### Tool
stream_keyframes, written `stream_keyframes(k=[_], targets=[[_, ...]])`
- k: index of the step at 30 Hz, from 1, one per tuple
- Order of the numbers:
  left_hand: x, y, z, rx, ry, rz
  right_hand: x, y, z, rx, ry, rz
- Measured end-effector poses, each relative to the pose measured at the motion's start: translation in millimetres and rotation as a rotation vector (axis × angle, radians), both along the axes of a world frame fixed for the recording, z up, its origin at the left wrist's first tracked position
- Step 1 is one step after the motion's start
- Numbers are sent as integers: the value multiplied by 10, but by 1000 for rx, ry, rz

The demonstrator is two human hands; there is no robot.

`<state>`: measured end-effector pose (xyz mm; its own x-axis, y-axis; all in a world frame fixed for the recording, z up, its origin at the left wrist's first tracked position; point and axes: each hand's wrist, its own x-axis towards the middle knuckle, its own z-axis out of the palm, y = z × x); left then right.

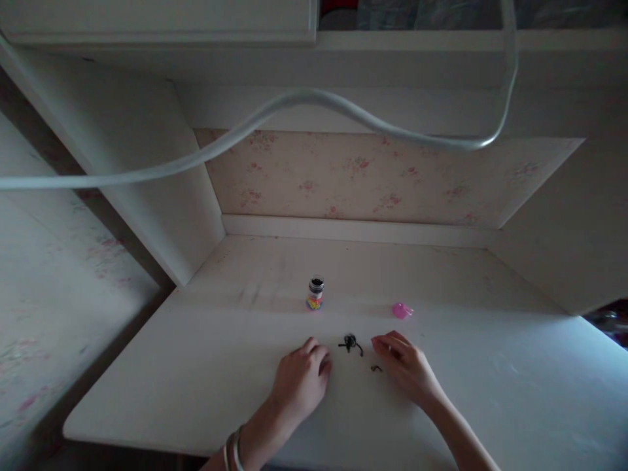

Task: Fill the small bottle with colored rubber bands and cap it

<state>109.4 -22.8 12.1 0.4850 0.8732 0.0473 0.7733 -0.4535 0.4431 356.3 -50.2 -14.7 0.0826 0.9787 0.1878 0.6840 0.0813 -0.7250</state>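
Observation:
My left hand [303, 378] rests on the white tabletop with its fingers curled in, and their tips are hidden. To its right lies a small tangle of black cord-like loops [350, 343], with loose ends sticking out. On the tangle's other side is my right hand [403, 364], its fingers bent and drawn together. Anything held in either hand is too small or hidden. A short dark twisted piece [376, 368] lies beside my right hand. Behind the hands stands a small clear jar [314, 294], dark at its top and multicoloured below. A glossy pink piece [402, 310] lies farther right.
The white tabletop [196, 379] has a rounded front left corner. Side panels and a back wall [343, 176] with flowered paper surround it, and a cabinet [161, 26] hangs above. A pale cable [314, 98] crosses the upper view.

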Motion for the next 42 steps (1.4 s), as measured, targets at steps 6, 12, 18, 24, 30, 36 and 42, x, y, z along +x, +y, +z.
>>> stream_keyframes(k=[6, 12, 18, 24, 30, 36, 42], targets=[[281, 185, 26, 29, 57, -46, -4, -363, -95, 35, -49, -3], [371, 329, -51, 52, 8, -132, -62, -369, -92, 46, -222, -6], [199, 388, 53, 123, -89, -101, -62, -366, -79, 52, -242, 0], [-27, 613, 510, 265, -259, 10, -13, -356, -150, 36, -138, -29], [-30, 907, 848, 404, -177, 76, 5, -348, -201, 1, -91, -61], [9, 1042, 839, 370, -94, 81, -12, -360, -169, 15, -75, -64], [-92, 1050, 800, 417, -258, 128, -8, -359, -138, 32, -41, -73]])
